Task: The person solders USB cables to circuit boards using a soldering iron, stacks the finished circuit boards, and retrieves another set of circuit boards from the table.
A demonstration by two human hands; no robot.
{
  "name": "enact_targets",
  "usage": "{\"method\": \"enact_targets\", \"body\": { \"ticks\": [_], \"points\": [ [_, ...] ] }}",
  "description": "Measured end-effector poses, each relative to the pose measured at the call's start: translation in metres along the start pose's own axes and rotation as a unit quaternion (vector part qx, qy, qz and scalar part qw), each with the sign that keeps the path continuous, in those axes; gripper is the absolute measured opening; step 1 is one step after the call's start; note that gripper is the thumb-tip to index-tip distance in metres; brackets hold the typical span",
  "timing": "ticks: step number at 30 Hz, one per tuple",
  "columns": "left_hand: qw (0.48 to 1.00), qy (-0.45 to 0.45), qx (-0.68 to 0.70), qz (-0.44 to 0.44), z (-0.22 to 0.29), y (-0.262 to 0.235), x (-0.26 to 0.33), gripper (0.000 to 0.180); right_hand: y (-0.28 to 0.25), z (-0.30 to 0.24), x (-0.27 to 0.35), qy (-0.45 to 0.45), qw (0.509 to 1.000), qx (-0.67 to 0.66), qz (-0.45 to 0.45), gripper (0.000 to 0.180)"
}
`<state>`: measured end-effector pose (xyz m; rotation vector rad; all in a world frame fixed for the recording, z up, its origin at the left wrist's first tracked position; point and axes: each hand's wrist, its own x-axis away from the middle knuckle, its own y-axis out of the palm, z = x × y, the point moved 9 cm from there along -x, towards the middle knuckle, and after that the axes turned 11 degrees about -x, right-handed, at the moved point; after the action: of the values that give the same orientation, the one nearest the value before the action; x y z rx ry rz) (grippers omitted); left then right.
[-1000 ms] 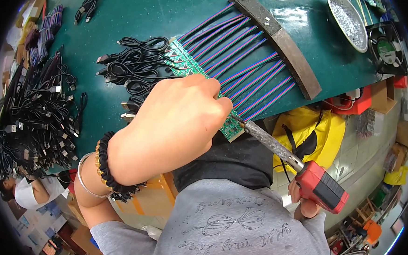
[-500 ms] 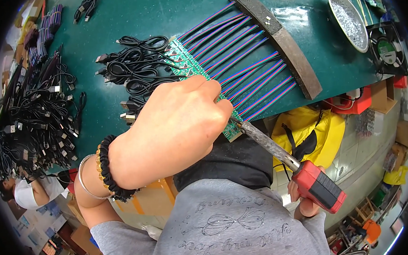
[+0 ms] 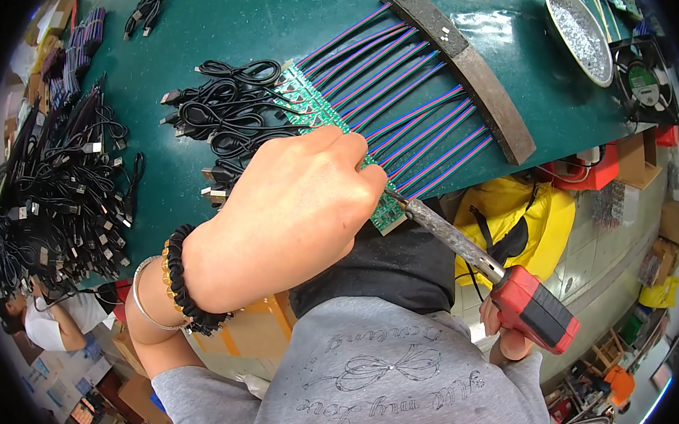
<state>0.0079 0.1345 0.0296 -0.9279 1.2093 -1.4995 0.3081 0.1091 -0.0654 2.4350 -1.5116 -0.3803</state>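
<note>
My left hand (image 3: 310, 183) reaches over the green circuit board panel (image 3: 306, 101), its fingers curled in and their tips hidden behind the knuckles. What it pinches, if anything, does not show. My right hand (image 3: 503, 331) grips the red and black handle of a soldering gun (image 3: 456, 236). The gun's tip meets the panel's near right end, close to my left knuckles. Several flat ribbons of blue, red and black wires (image 3: 409, 88) run from the panel to a dark curved bar (image 3: 473, 68) lying across their ends. Coiled black USB cables (image 3: 221, 115) lie along the panel's other side.
A big heap of black USB cables (image 3: 64, 203) covers the left of the green table (image 3: 235, 11). A pale dish of shiny bits (image 3: 579, 36) and a black fan (image 3: 644, 84) stand at the far right. A yellow bag (image 3: 548, 225) hangs past the table edge. Another person sits lower left.
The soldering gun's tip has shifted very slightly right along the panel's end, and its handle with it. My left hand stays in place.
</note>
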Motion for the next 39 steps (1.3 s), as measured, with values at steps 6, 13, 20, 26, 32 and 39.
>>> {"method": "enact_targets", "body": {
  "ticks": [6, 13, 20, 26, 32, 39],
  "points": [
    [1.000, -0.003, -0.007, -0.001, 0.000, 0.000, 0.001, 0.010, 0.002, 0.000, -0.002, 0.040, 0.997, 0.065, 0.020, 0.022],
    [0.996, 0.019, -0.085, 0.016, 0.011, -0.003, 0.008, 0.009, 0.047, -0.005, -0.042, 0.095, 0.981, -0.071, -0.152, 0.038],
    [0.997, -0.056, -0.036, 0.050, -0.002, -0.021, 0.033, 0.031, 0.049, 0.000, -0.049, 0.153, 0.985, -0.027, -0.074, 0.085],
    [0.876, -0.351, -0.234, 0.235, -0.214, -0.064, 0.060, 0.030, 0.046, -0.005, -0.060, 0.071, 0.996, -0.039, -0.022, 0.081],
    [0.844, -0.401, -0.257, 0.249, -0.293, -0.053, 0.071, 0.029, 0.053, -0.001, -0.064, 0.062, 0.996, -0.056, -0.036, 0.079],
    [0.904, -0.204, -0.062, 0.370, -0.137, -0.078, 0.050, 0.004, 0.051, -0.003, -0.070, 0.042, 0.996, -0.072, -0.017, 0.060]
  ]
}}
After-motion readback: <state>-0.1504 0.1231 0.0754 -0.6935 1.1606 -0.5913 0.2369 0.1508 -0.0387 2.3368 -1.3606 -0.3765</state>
